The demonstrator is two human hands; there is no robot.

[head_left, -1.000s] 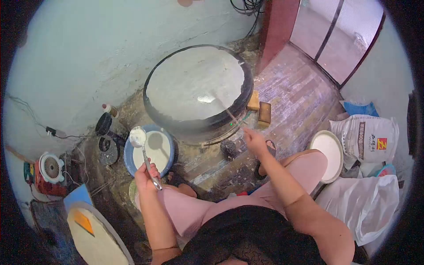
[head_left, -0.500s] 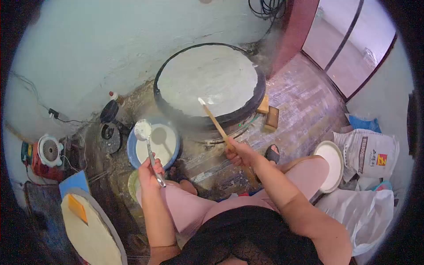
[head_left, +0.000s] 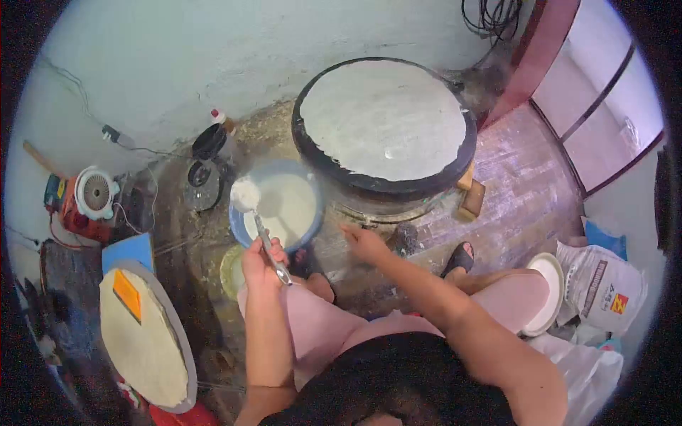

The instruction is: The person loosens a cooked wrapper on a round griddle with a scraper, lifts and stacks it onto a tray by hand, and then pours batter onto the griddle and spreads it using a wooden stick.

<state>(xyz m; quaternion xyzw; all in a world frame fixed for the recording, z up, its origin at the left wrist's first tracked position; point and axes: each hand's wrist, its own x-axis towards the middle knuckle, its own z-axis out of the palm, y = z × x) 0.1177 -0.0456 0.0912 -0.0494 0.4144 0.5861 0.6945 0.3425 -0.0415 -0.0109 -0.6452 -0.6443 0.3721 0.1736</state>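
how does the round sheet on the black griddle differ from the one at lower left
The griddle sheet looks whiter; the lower-left sheet is creamier. The griddle sheet lies on a black-rimmed griddle, the lower-left one on a grey board with an orange piece on top. Both are pale and thin-looking.

Glass door [head_left: 593, 89]: bright, violet-white
Floor [head_left: 529, 167]: purplish sheen by door
Griddle [head_left: 383, 117]: small glare spot
Basin [head_left: 317, 206]: soft shadow inside
Right hand [head_left: 366, 246]: motion-blurred
Frame edges: fisheye-curved, black vignette, noisy
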